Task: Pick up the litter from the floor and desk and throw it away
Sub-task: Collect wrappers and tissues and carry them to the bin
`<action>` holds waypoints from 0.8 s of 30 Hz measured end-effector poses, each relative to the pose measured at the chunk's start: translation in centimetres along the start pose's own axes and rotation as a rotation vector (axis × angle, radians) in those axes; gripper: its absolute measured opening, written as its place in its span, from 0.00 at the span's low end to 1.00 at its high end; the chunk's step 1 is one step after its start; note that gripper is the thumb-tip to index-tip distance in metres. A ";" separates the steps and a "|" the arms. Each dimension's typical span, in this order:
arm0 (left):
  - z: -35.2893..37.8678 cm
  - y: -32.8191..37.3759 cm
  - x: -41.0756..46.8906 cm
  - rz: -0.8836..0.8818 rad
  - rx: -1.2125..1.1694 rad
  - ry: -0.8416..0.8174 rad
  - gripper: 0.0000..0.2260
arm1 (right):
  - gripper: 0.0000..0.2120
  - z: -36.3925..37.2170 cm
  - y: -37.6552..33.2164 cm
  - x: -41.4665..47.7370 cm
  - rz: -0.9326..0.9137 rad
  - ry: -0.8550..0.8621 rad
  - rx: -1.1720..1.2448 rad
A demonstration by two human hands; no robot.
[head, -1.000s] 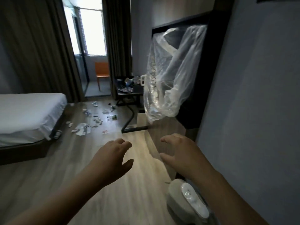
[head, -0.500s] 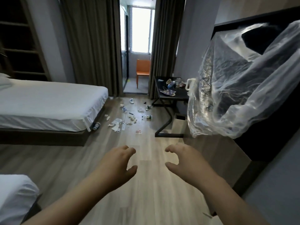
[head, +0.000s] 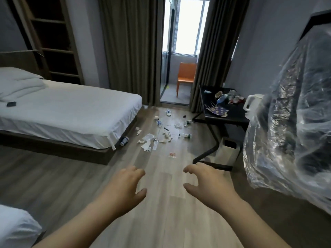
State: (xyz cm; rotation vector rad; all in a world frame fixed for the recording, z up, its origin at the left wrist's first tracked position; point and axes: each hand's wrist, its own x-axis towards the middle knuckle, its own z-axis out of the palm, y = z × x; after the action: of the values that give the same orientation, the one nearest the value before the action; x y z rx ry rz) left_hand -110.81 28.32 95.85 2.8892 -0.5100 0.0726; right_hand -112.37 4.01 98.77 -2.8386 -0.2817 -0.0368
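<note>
Litter lies scattered on the wood floor ahead: crumpled tissues and wrappers, a small bottle, a can by the bed's corner, a red wrapper. More litter, with a face mask, sits on the black desk. A white bin stands under the desk. My left hand and my right hand are stretched out in front of me above the floor, fingers loosely curled, holding nothing. Both are well short of the litter.
A white bed runs along the left, with another bed's corner at the bottom left. A crinkled clear plastic cover hangs at the right. A white kettle stands on the desk. An orange chair is past the curtains.
The view has swung left and moved forward into the room, so the bed, floor litter and desk show more fully. Both hands stay out in front, empty.
</note>
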 end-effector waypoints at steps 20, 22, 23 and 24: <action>3.4 -24.1 38.4 -0.002 -0.021 -0.134 0.20 | 0.20 8.3 2.1 43.0 0.143 -0.135 0.077; 4.1 -25.4 42.3 0.005 -0.022 -0.148 0.19 | 0.20 9.0 3.3 46.6 0.162 -0.148 0.073; 4.5 -25.9 44.3 0.007 -0.025 -0.150 0.19 | 0.20 9.4 4.0 48.6 0.169 -0.151 0.066; 5.0 -26.5 46.3 0.009 -0.029 -0.151 0.19 | 0.21 9.7 4.8 50.6 0.175 -0.154 0.061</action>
State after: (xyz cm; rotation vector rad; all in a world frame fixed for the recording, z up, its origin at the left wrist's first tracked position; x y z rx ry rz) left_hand -58.16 36.14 89.77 2.8781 -0.5460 -0.1513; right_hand -61.80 11.88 90.81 -2.7978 -0.0643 0.2238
